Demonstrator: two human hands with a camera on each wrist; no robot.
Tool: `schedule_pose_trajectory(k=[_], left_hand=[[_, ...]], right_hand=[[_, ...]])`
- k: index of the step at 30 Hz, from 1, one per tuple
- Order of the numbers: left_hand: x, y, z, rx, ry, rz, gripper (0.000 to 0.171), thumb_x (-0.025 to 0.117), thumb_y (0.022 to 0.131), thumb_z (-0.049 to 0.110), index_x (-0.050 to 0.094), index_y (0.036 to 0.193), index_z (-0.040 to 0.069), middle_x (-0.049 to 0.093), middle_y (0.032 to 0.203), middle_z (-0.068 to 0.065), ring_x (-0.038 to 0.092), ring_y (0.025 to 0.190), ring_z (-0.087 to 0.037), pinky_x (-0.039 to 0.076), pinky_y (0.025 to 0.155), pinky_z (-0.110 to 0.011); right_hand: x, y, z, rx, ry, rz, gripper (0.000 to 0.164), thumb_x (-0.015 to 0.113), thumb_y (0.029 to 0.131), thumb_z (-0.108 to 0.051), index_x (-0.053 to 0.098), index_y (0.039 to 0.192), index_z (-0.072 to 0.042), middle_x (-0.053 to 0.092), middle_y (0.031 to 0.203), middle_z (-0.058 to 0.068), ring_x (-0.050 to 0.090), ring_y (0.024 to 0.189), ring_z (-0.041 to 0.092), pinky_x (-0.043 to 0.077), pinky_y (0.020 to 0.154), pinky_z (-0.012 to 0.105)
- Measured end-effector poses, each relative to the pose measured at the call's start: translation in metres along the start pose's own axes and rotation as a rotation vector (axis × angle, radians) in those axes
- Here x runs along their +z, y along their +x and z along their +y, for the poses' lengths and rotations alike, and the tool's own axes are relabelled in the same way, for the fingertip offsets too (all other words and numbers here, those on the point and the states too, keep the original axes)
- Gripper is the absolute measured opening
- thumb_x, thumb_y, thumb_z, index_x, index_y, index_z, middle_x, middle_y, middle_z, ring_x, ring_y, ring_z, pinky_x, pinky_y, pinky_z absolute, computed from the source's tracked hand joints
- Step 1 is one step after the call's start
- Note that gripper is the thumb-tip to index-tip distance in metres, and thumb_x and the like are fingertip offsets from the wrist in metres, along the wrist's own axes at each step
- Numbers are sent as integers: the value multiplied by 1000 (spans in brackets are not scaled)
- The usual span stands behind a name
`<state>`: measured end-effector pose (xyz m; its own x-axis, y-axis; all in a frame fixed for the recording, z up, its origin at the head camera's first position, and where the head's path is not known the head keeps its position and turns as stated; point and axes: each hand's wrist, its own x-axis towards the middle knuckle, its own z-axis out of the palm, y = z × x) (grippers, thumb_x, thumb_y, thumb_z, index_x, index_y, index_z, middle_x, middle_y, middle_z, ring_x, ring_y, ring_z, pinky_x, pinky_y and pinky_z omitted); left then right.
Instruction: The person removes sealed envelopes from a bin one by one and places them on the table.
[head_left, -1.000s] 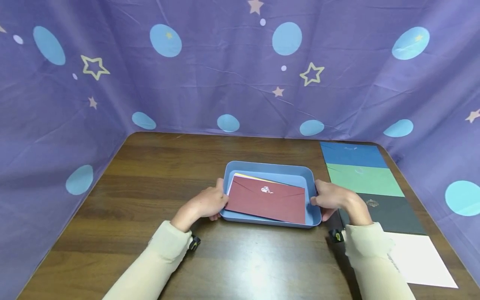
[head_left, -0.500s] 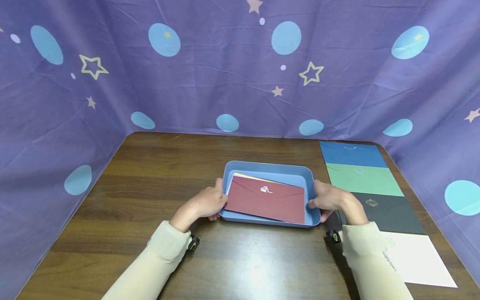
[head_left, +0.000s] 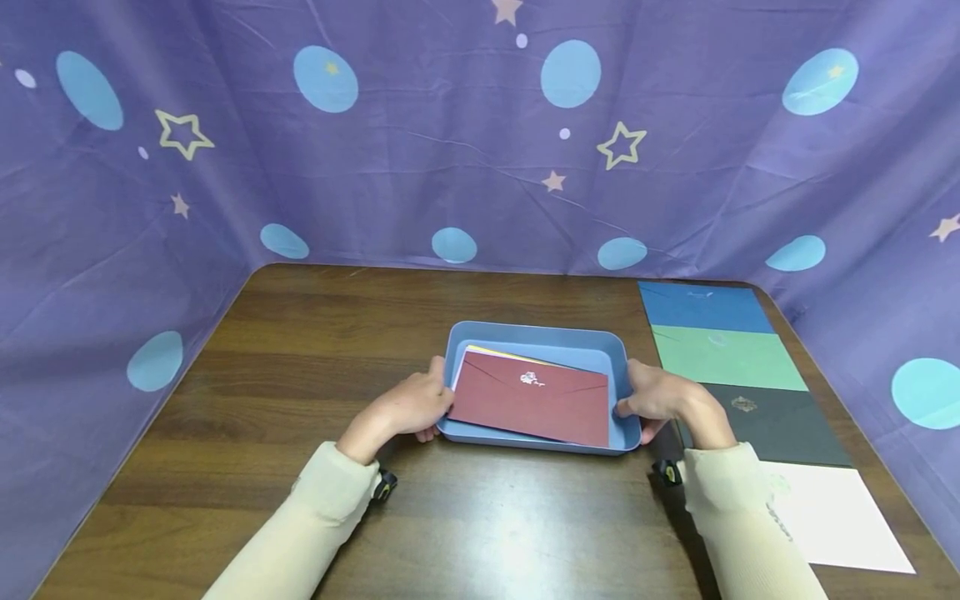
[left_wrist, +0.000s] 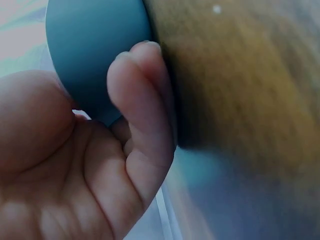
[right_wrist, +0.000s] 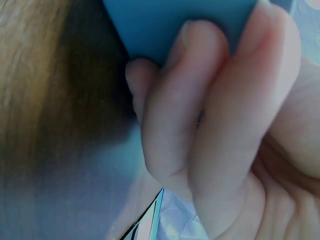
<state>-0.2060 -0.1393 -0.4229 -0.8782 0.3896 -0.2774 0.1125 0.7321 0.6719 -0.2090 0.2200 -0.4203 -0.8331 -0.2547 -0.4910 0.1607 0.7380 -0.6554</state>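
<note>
while the blue tray (head_left: 570,343) lay with its long axis running from left grip (head_left: 412,406) to right grip (head_left: 663,394), both held its short ends, neither nearer.

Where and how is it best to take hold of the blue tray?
Probably hold the blue tray by its two short end walls, coming from left and right together. Their raised rim gives an edge to pinch, and holding both should keep it level under the maroon envelope.

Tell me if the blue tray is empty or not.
Not empty: a red envelope lies within the walls of the blue tray.
</note>
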Motion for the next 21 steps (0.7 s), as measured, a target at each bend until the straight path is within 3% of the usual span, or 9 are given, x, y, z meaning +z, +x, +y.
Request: schedule_pose_trajectory(k=[6, 11, 16, 21], left_hand=[[-4, -1, -1, -9, 19, -2, 29, 42, 99, 17, 35, 119, -3, 58, 67, -12, 59, 47, -22, 51, 46, -35], [-9, 1, -2, 8, 71, 56, 41, 48, 100, 26, 32, 129, 2, 58, 69, -9, 58, 50, -19, 49, 49, -34], [-15, 4, -2, 99, 134, 153, 42, 56, 96, 25, 34, 127, 6, 59, 78, -4, 57, 63, -16, 47, 60, -36], [-19, 7, -2, 221, 223, 254, 42, 64, 91, 24, 42, 123, 8, 55, 100, -6, 53, 86, -20, 46, 76, -41]], right_hand=[[0, -1, -1, -2, 2, -3, 43, 59, 88, 1, 30, 119, 8, 49, 96, 23, 61, 53, 26, 55, 50, 37], [0, -1, -1, -1, 14, -1, 42, 59, 88, 2, 31, 118, 7, 50, 96, 23, 61, 53, 26, 55, 49, 37], [0, -1, -1, 6, 16, -5, 44, 60, 88, 2, 30, 120, 7, 49, 98, 23, 62, 54, 26, 55, 50, 37], [0, -1, 1, -20, 28, -11, 41, 59, 86, 3, 33, 118, 7, 50, 97, 22, 62, 54, 27, 55, 49, 38]])
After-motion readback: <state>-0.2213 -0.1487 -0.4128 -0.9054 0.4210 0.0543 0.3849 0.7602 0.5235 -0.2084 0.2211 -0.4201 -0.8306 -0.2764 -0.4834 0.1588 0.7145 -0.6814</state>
